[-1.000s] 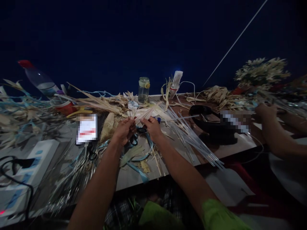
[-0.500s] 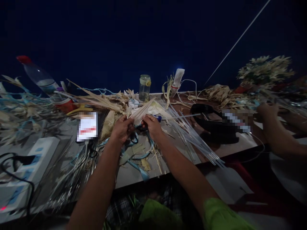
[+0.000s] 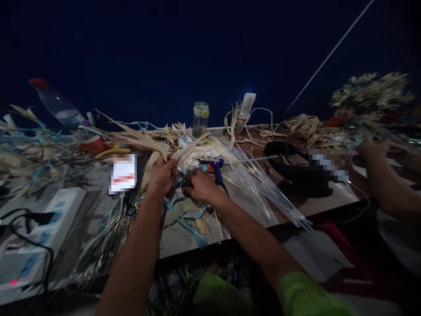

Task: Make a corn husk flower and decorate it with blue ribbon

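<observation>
My left hand (image 3: pixel 161 175) is closed around the base of a pale dried husk leaf (image 3: pixel 192 147), whose pleated blade fans out to the upper right. Close beside it, my right hand (image 3: pixel 199 185) has its fingers curled on dark-handled scissors (image 3: pixel 186 184), mostly hidden under the fingers. A blue glue gun (image 3: pixel 215 169) lies just past my right hand. Blue ribbon strips (image 3: pixel 194 232) and husk scraps (image 3: pixel 200 224) are scattered on the table below my hands.
Clear plastic sticks (image 3: pixel 269 188) lie to the right, next to a black stand (image 3: pixel 296 175). A lidded jar (image 3: pixel 200 118) stands behind. At left are a phone (image 3: pixel 123 173), a power strip (image 3: pixel 49 237) and bundled wires (image 3: pixel 101 241). Another person's hand (image 3: pixel 373 151) is at far right.
My right hand has left the husk leaf and moved down and left onto the scissors. The left hand keeps the leaf. The glue gun shows more fully.
</observation>
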Demonstrator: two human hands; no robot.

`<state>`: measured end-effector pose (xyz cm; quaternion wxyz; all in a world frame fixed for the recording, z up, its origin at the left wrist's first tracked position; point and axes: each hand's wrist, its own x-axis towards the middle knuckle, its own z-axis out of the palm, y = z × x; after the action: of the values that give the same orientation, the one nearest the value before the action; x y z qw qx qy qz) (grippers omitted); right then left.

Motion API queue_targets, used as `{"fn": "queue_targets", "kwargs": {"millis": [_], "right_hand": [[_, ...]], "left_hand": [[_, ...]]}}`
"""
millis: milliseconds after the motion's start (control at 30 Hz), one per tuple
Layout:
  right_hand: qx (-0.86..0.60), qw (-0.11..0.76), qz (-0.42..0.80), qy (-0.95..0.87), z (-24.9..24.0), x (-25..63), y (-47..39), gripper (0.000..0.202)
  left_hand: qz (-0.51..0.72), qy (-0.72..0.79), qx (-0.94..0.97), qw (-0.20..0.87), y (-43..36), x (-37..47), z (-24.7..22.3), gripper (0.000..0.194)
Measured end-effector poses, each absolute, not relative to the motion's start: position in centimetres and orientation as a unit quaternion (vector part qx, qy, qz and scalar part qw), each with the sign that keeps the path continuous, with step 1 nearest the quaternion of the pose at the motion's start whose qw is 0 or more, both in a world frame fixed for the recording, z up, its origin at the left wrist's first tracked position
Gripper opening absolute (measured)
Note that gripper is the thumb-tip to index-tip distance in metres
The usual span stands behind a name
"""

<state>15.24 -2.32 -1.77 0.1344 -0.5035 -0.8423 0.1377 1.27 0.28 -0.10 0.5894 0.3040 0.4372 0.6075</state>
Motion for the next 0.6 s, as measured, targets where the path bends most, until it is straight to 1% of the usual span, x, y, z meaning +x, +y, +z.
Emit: {"fn": "queue_targets", "kwargs": {"millis": [133, 267, 400, 500, 600], "right_hand": [[-0.529, 0.11, 0.054, -0.84, -1.6, 15.13, -2.6, 0.044], [-0.548, 0.062, 0.051, -0.833, -1.65, 15.25, -2.63, 0.048], [-0.554, 0.044, 0.047, -0.83, -1.58, 15.19, -2.91, 0.055], [-0.556, 0.048, 0.047, -0.829, -1.51, 15.1, -3.04, 0.052], [-0.562, 0.067, 0.048, -0.823, -1.55, 15.14, -2.93, 0.039]], "left_hand": [[0.607, 0.433, 0.316, 0.586, 0.34, 1.27, -0.32, 0.029], [0.605, 0.447, 0.316, 0.577, 0.43, 1.25, -0.47, 0.029], [0.602, 0.449, 0.321, 0.577, 0.48, 1.21, -0.48, 0.029], [0.603, 0.449, 0.323, 0.574, 0.41, 1.25, -0.35, 0.029], [0.604, 0.448, 0.322, 0.575, 0.34, 1.33, -0.21, 0.029]]}}
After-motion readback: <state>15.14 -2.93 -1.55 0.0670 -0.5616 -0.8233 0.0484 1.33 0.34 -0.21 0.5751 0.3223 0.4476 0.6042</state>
